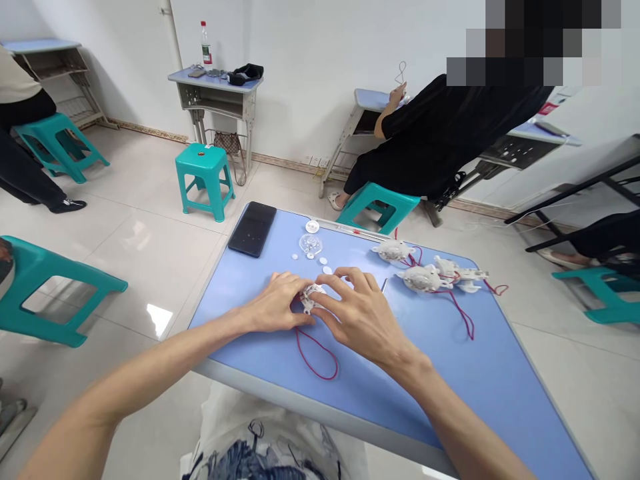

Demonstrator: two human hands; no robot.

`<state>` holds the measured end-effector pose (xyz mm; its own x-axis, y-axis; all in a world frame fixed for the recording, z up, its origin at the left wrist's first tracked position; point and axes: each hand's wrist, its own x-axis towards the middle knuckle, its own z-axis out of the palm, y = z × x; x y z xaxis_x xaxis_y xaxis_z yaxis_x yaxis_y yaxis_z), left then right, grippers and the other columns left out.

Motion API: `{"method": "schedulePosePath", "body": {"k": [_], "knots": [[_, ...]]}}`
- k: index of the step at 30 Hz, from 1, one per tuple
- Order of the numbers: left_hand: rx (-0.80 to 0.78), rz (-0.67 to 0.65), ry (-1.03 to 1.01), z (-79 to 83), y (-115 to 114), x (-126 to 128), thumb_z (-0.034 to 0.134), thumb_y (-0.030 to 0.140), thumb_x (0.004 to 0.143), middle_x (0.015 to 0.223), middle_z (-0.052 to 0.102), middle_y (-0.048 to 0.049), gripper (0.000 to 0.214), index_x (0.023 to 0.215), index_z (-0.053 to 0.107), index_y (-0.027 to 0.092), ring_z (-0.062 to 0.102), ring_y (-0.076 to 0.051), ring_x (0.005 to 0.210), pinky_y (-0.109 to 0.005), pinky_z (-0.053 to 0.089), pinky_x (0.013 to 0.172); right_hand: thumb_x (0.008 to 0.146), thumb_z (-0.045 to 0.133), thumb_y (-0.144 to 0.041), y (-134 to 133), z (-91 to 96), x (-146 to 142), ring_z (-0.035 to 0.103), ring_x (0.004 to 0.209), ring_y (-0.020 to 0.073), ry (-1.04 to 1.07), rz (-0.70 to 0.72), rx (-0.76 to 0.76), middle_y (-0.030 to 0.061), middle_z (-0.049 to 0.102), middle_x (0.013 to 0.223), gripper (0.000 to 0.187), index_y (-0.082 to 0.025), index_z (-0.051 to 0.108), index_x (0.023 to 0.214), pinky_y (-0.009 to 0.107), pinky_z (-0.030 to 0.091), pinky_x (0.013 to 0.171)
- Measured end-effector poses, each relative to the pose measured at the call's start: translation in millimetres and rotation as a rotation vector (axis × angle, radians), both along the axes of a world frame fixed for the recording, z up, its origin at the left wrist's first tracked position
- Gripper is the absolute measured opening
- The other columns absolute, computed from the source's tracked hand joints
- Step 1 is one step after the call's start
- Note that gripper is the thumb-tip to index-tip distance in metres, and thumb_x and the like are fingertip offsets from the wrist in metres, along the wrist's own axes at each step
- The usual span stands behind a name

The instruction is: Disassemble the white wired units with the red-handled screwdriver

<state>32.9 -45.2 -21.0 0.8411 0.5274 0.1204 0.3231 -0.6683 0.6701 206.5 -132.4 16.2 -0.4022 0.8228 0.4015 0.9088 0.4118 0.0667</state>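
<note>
Both hands meet at the middle of a blue tabletop (450, 373). My left hand (274, 303) and my right hand (355, 310) grip a small white plastic assembly (311, 298) from either side, and their fingers hide much of it. A thin red wire loop (317, 357) trails from it towards me. Beyond my right hand lie similar white plastic assemblies (393, 251) (424, 278) and a white bracket-like part (460, 272), with red wires. A clear plastic dome (311, 245) and small white discs (326, 269) sit beyond my fingers.
A black phone (253, 229) lies at the table's far edge, beside a thin metal rod (353, 230). A seated person in black (440, 133) occupies a teal stool at the far right. Several teal stools and grey desks stand around the tiled floor.
</note>
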Motion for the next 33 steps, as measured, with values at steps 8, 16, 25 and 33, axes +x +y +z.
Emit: {"method": "schedulePosePath", "body": {"k": [8, 16, 25, 33], "knots": [[-0.009, -0.007, -0.017, -0.1, 0.2, 0.6, 0.073, 0.037, 0.078, 0.101, 0.065, -0.0055, 0.043, 0.115, 0.056, 0.020, 0.056, -0.025, 0.098, -0.039, 0.038, 0.087, 0.091, 0.058, -0.022, 2.2, -2.0, -2.4, 0.047, 0.107, 0.0294, 0.027, 0.008, -0.050, 0.0084, 0.069, 0.110, 0.014, -0.021, 0.071, 0.096, 0.043, 0.040, 0.083], [-0.010, -0.017, -0.039, -2.2, 0.8, 0.0, 0.075, 0.035, 0.077, 0.109, 0.065, -0.0064, 0.045, 0.115, 0.057, 0.020, 0.057, -0.025, 0.103, -0.039, 0.038, 0.090, 0.090, 0.060, -0.023, 1.6, -6.3, -3.4, 0.047, 0.105, 0.0292, 0.102, -0.019, -0.080, 0.0094, 0.068, 0.105, 0.013, -0.019, 0.069, 0.099, 0.042, 0.040, 0.082], [-0.016, -0.012, -0.034, -0.5, 0.0, -0.5, 0.072, 0.038, 0.080, 0.107, 0.066, -0.0063, 0.045, 0.118, 0.056, 0.021, 0.057, -0.025, 0.101, -0.040, 0.039, 0.090, 0.090, 0.060, -0.025, 1.7, -6.8, -3.1, 0.048, 0.102, 0.0289, 0.138, -0.034, -0.136, 0.0103, 0.067, 0.104, 0.013, -0.019, 0.068, 0.099, 0.042, 0.042, 0.080], [-0.014, -0.008, -0.030, -0.6, -0.1, -1.2, 0.074, 0.039, 0.078, 0.107, 0.065, -0.0064, 0.047, 0.119, 0.057, 0.022, 0.057, -0.025, 0.101, -0.039, 0.039, 0.089, 0.089, 0.060, -0.022, 1.7, -6.9, -0.3, 0.048, 0.103, 0.0292, 0.173, -0.020, -0.196, 0.0109, 0.066, 0.108, 0.014, -0.020, 0.067, 0.101, 0.044, 0.044, 0.080]]}}
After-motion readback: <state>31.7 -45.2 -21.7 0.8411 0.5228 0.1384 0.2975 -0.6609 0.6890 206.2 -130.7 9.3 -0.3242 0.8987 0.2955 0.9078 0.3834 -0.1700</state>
